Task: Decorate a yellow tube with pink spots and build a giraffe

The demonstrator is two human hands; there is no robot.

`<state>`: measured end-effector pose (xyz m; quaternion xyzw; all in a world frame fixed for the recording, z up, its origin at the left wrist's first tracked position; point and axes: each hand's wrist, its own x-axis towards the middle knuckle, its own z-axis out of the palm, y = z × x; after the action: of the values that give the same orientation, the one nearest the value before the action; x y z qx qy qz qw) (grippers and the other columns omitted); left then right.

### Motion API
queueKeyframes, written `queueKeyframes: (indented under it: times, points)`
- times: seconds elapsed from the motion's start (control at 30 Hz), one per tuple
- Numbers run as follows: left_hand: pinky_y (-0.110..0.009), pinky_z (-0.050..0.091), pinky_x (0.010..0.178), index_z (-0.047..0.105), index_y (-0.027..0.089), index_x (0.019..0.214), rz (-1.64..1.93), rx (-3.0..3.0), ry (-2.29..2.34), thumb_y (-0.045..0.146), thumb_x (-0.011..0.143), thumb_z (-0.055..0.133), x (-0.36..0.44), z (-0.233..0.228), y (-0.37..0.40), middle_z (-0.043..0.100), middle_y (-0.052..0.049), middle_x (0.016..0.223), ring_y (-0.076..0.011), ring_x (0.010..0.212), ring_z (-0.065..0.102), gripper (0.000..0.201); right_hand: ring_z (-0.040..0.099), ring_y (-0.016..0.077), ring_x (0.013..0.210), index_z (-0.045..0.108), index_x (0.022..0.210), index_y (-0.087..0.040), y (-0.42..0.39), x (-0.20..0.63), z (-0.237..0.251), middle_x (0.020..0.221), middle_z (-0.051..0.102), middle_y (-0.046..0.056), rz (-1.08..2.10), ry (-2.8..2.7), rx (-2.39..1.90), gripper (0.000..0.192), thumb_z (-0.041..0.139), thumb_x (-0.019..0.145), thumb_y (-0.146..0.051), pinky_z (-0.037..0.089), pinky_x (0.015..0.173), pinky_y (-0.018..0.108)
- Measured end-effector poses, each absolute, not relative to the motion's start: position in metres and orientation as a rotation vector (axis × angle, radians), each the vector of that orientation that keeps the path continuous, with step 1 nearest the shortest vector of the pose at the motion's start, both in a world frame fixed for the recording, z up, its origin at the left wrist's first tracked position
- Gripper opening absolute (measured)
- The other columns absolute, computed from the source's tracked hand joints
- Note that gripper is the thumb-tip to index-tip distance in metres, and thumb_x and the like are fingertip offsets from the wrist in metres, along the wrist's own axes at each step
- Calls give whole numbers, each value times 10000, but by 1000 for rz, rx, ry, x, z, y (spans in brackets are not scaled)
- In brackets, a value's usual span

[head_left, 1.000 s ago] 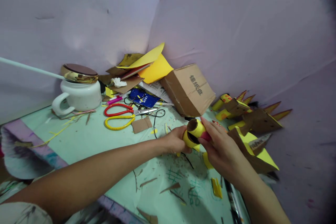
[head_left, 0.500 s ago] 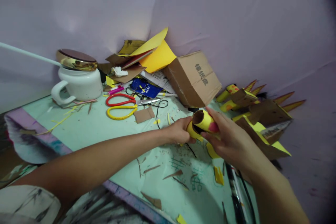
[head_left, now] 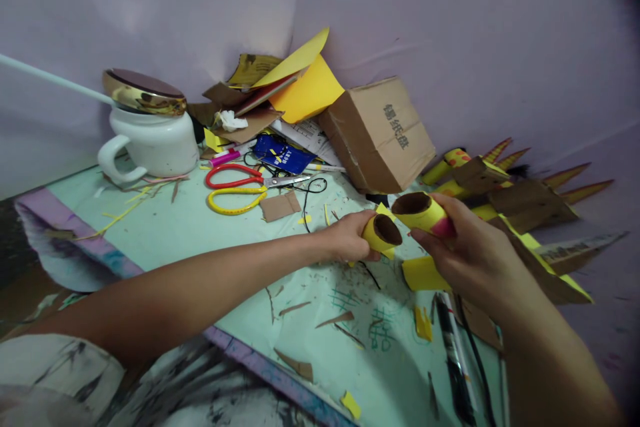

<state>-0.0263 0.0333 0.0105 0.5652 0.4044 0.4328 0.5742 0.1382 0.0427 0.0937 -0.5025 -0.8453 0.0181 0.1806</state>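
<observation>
Head view: holding above the desk [head_left: 185,233].
The left hand [head_left: 351,240] is gripping a yellow tube [head_left: 374,233]; just rightward, the right hand [head_left: 463,240] is grasping a pink-marked tube [head_left: 427,219]. Both are tilting, seemingly to keep their insides visible.

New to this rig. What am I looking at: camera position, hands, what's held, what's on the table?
There's no robot: these are a person's two bare hands. Every picture comes from one camera worn on that person's head, looking forward and down. The left hand holds a yellow-covered cardboard tube; the right hand holds a pink-marked yellow tube. On the pale green tabletop are scissors with one red and one yellow handle, a small cardboard piece, a white mug and a tilted cardboard box.
</observation>
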Motion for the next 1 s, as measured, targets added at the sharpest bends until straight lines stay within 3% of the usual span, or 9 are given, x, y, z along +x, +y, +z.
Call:
queueKeyframes:
  times: [0.23,0.5,0.63,0.8,1.0]
  points:
    - [-290,448,738,516,169,927,1073,1306,840,14,529,628,-23,3,37,570,17,827,-168,798,542,442,630,323,945,523,1172,-179,37,133,91,1013,669,124,84,-2528,-1253,394,514,793,-285,505,760,462]
    - [-295,457,712,526,177,904,1071,1338,862,48,527,654,-27,5,35,571,21,808,-169,770,539,418,584,367,1061,469,1253,-107,38,131,80,1130,625,201,-48,-2632,-1163,453,451,837,-284,483,848,530]
    - [-330,472,732,533,176,931,1065,1325,896,80,532,663,-27,4,35,595,5,837,-195,801,558,430,528,403,1142,395,1336,-48,34,131,77,1175,595,243,-159,-2682,-1154,563,420,881,-379,467,869,552]
    - [-408,465,854,542,170,953,1068,1344,902,87,533,678,-28,4,35,624,-19,893,-245,915,576,449,519,395,1159,376,1368,-41,30,130,79,1235,574,245,-128,-2689,-1211,597,334,920,-433,449,900,563]
    - [-402,465,842,543,168,952,1084,1293,866,77,529,664,-27,3,35,624,-21,903,-233,897,571,449,515,386,1164,377,1370,-10,30,129,79,1235,571,250,-163,-2711,-1225,609,312,920,-415,434,929,559]
